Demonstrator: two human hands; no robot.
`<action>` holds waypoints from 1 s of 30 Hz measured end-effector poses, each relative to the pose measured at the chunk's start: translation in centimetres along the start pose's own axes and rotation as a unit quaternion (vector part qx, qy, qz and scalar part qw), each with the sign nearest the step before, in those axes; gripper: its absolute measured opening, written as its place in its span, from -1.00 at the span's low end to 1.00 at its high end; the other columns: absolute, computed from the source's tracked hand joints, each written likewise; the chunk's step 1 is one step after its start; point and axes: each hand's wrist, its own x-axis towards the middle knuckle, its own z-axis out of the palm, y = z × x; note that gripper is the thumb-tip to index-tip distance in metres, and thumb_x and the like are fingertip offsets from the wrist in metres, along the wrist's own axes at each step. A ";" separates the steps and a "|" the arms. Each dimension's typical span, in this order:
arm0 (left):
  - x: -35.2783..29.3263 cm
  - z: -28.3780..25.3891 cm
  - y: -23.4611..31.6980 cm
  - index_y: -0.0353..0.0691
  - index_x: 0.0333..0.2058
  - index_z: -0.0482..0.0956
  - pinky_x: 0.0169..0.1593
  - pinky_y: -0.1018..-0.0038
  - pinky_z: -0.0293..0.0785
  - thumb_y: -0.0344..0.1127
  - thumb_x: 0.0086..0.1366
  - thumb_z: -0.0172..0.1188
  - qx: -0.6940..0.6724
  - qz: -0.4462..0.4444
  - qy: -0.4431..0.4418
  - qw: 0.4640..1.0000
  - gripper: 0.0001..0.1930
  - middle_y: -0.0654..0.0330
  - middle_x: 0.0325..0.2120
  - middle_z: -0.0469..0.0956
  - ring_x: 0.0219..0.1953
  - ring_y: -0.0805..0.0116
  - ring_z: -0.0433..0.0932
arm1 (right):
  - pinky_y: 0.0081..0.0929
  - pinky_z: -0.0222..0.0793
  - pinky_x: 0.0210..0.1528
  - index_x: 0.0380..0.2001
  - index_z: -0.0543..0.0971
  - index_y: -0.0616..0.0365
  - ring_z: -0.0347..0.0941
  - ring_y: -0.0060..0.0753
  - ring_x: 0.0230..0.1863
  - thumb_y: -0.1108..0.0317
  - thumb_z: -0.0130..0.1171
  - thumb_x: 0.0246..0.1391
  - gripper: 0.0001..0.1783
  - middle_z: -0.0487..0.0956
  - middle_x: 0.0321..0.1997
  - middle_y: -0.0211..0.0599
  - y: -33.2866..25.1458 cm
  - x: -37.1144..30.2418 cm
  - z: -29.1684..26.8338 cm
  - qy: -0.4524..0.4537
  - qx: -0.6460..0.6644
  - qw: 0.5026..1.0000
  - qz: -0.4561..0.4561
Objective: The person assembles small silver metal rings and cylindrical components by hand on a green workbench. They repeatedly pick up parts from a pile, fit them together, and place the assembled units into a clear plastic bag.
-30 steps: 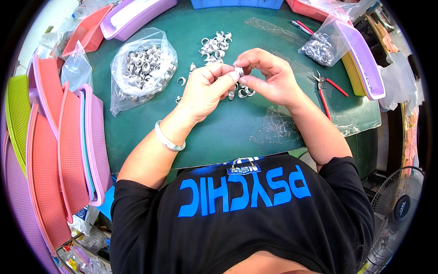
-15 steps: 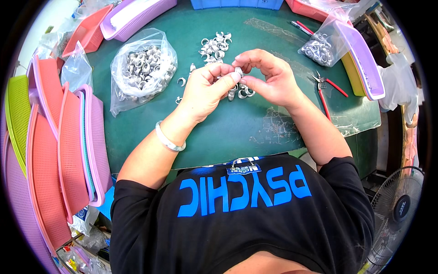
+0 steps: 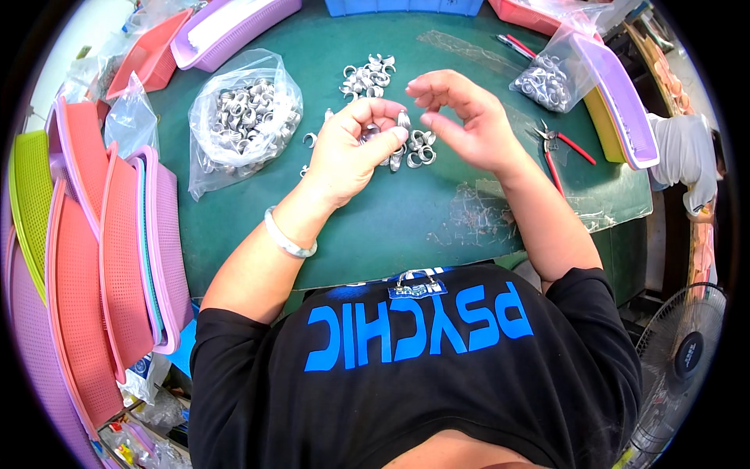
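Between the thumb and index finger of my left hand (image 3: 350,152) is a silver ridged ring (image 3: 403,119), held above the table. My right hand (image 3: 467,123) hovers just to its right, apart from it, fingers curved and spread with nothing in them. Under and beside my hands lie loose silver rings (image 3: 422,148), some open like a C; my left hand partly hides them. A further pile of the same rings (image 3: 369,76) lies beyond my hands. To the left stands an open clear plastic bag (image 3: 246,121) full of them.
Red-handled pliers (image 3: 551,141) lie on the green table (image 3: 375,227), right of my right arm. Behind them are a smaller bag of rings (image 3: 544,82) and a purple basket (image 3: 621,102). Stacked pink and purple baskets (image 3: 125,258) crowd the left edge. A fan (image 3: 680,367) stands at lower right.
My right hand has let go of the ring and drawn back a little to the right, its fingers opening. My left hand keeps the ring almost in place.
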 end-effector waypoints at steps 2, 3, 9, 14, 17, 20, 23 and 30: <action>0.1 -0.3 0.1 -0.26 -0.25 0.42 -0.44 0.68 0.30 -0.45 0.10 0.10 -0.064 -0.034 -0.005 0.997 -0.80 0.30 -0.45 0.44 -0.50 0.62 0.37 | -0.54 0.31 -0.22 -0.17 0.43 0.26 0.39 -0.51 -0.25 0.62 0.03 -0.08 -0.68 0.48 -0.22 -0.30 0.3 0.0 -0.9 -0.013 -0.031 0.998 0.047; 0.3 -0.7 0.0 -0.26 -0.25 0.40 -0.45 0.67 0.32 -0.47 0.10 0.07 -0.110 -0.052 -0.009 0.993 -0.80 0.27 -0.43 0.44 -0.49 0.59 0.39 | -0.54 0.33 -0.25 -0.21 0.45 0.26 0.41 -0.49 -0.30 0.60 0.04 -0.10 -0.71 0.49 -0.29 -0.28 0.5 0.0 -1.2 -0.024 -0.063 0.995 0.067; 0.6 -1.2 0.0 -0.26 -0.25 0.37 -0.49 0.60 0.36 -0.51 0.08 -0.04 -0.247 -0.080 -0.012 0.966 -0.79 0.15 -0.39 0.45 -0.45 0.45 0.43 | -0.53 0.31 -0.37 -0.35 0.48 0.28 0.39 -0.44 -0.42 0.55 0.12 -0.17 -0.79 0.46 -0.44 -0.28 0.4 0.1 -2.8 -0.204 -0.177 0.951 0.148; 0.5 -1.2 0.0 -0.28 -0.31 0.43 -0.49 0.62 0.33 -0.42 0.13 0.01 -0.199 -0.114 -0.032 0.973 -0.86 0.21 -0.46 0.44 -0.44 0.49 0.41 | -0.48 0.30 -0.40 -0.45 0.47 0.26 0.38 -0.34 -0.46 0.53 0.15 -0.21 -0.85 0.45 -0.46 -0.25 0.8 -0.2 -2.8 -0.247 -0.225 0.935 0.123; 0.4 -0.9 0.1 -0.27 -0.37 0.45 -0.52 0.67 0.27 -0.38 0.16 0.03 -0.156 -0.130 -0.015 0.979 -0.89 0.29 -0.58 0.41 -0.53 0.57 0.37 | -0.49 0.29 -0.41 -0.48 0.46 0.27 0.37 -0.37 -0.46 0.53 0.13 -0.18 -0.89 0.45 -0.47 -0.25 0.7 -0.1 -2.7 -0.235 -0.210 0.939 0.133; 0.3 -0.7 -0.1 -0.23 -0.39 0.46 -0.56 0.74 0.19 -0.35 0.16 0.07 -0.095 -0.126 -0.005 0.987 -0.90 0.36 -0.64 0.36 -0.60 0.64 0.30 | -0.51 0.29 -0.41 -0.49 0.45 0.27 0.36 -0.39 -0.48 0.52 0.12 -0.15 -0.91 0.44 -0.51 -0.26 0.4 0.1 -2.8 -0.203 -0.135 0.957 0.160; 0.1 0.0 0.3 -0.25 -0.38 0.47 -0.58 0.77 0.17 -0.36 0.14 0.12 -0.034 -0.133 0.015 0.990 -0.90 0.38 -0.60 0.39 -0.61 0.69 0.28 | -0.54 0.30 -0.41 -0.52 0.45 0.25 0.36 -0.38 -0.49 0.49 0.12 -0.14 -0.92 0.43 -0.55 -0.26 0.1 0.2 -2.3 -0.153 -0.048 0.974 0.159; -0.3 1.1 0.3 -0.15 -0.43 0.49 -0.60 0.78 0.08 -0.21 0.14 0.17 -0.004 -0.072 0.029 0.997 -0.84 0.45 -0.67 0.33 -0.66 0.72 0.20 | -0.48 0.32 -0.40 -0.51 0.43 0.23 0.39 -0.30 -0.44 0.53 0.14 -0.20 -0.89 0.43 -0.46 -0.28 -1.2 0.2 0.8 -0.017 -0.171 0.982 -0.082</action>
